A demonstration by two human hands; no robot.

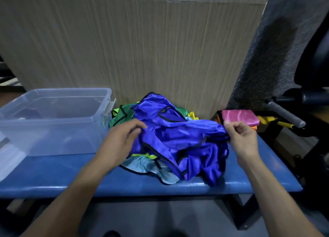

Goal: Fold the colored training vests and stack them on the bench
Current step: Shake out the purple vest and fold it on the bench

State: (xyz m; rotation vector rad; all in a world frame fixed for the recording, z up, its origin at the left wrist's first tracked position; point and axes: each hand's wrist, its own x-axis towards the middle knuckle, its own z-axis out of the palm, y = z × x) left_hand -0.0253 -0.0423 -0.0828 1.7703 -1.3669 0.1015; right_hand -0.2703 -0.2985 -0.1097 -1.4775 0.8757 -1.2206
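Blue vest (179, 138) crumpled atop the vest pile (142, 158) mid-bench (53, 179), long axis running left-right along the bench. Left hand (121, 140) gripping its left part, fingers curled into fabric; right hand (242, 137) pinching its right end. Small dark label near collar, unreadable. Folded pink vest (240, 118) at back right corner.

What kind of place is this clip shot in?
Probably a gym or sports storeroom: a padded blue bench, a heap of training vests on it, and a bar with a taped grip at right.
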